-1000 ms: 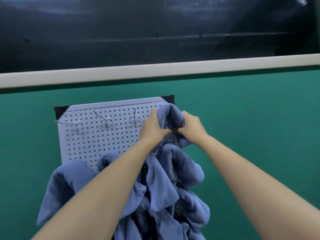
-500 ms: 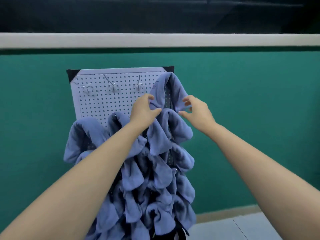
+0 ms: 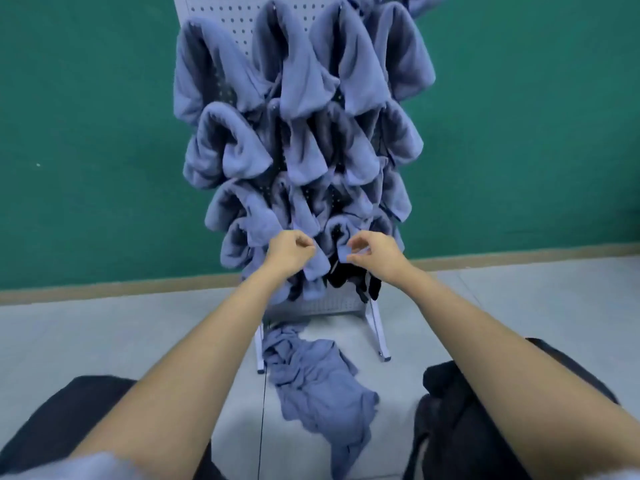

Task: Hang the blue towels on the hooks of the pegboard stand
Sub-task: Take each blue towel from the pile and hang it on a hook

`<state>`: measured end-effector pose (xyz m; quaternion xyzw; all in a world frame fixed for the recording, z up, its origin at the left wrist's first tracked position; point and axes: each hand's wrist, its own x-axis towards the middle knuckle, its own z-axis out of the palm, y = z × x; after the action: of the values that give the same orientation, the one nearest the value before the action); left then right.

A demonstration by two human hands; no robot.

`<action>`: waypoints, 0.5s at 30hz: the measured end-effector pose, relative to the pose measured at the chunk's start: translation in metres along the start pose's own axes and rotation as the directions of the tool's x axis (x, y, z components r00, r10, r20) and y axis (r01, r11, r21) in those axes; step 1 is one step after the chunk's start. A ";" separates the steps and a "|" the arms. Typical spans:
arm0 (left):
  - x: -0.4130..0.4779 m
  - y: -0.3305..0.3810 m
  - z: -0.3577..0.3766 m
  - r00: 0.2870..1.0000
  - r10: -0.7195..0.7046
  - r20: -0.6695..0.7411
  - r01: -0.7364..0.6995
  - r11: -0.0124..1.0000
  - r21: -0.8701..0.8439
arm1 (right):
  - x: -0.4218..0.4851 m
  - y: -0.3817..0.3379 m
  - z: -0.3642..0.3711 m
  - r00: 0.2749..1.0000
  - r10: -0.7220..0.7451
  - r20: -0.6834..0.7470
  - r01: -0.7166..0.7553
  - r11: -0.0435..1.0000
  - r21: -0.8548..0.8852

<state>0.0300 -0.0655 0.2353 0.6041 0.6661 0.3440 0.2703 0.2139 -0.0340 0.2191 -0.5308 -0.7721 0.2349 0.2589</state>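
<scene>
Mostly covered with hung blue towels (image 3: 301,81), row on row: pegboard stand (image 3: 221,5) against green wall (image 3: 86,133). Low down, right hand (image 3: 375,254) pinching corner of bottom-row towel (image 3: 343,252) between thumb and fingertips. Left hand (image 3: 291,252) curled just beside hanging cloth; grip unclear. Crumpled towel (image 3: 311,382) on floor between stand's legs.
</scene>
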 end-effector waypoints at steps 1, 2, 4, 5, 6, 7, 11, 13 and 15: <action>-0.005 -0.023 0.008 0.998 -0.052 0.028 0.052 0.999 0.002 | -0.006 0.009 0.022 0.998 0.037 0.041 -0.037 0.999 0.001; -0.009 -0.046 0.016 0.993 -0.104 0.049 0.103 0.995 0.016 | -0.010 0.018 0.043 0.994 0.074 0.084 -0.075 0.997 0.007; -0.015 -0.089 0.031 0.977 -0.198 0.079 0.195 0.980 0.044 | -0.017 0.036 0.080 0.973 0.144 0.180 -0.149 0.989 0.019; -0.017 -0.110 0.038 0.966 -0.242 0.092 0.238 0.970 0.049 | -0.019 0.044 0.097 0.960 0.172 0.219 -0.181 0.983 0.020; -0.020 -0.127 0.045 0.954 -0.281 0.102 0.278 0.959 0.049 | -0.022 0.052 0.110 0.949 0.195 0.247 -0.207 0.978 0.021; -0.021 -0.145 0.052 0.939 -0.326 0.113 0.322 0.945 0.053 | -0.023 0.059 0.125 0.937 0.216 0.273 -0.230 0.973 0.022; -0.015 -0.205 0.083 0.878 -0.449 0.165 0.449 0.893 0.041 | -0.019 0.088 0.176 0.889 0.290 0.353 -0.309 0.951 -0.005; -0.008 -0.227 0.098 0.846 -0.502 0.182 0.502 0.864 0.050 | -0.013 0.102 0.199 0.866 0.306 0.396 -0.320 0.947 -0.031; 0.000 -0.244 0.112 0.818 -0.543 0.190 0.542 0.838 0.065 | -0.004 0.111 0.218 0.850 0.313 0.424 -0.307 0.948 -0.085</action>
<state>-0.0343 -0.0595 -0.0249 0.4221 0.7809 0.1874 0.4205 0.1516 -0.0205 -0.0168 -0.5847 -0.7160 0.3797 0.0361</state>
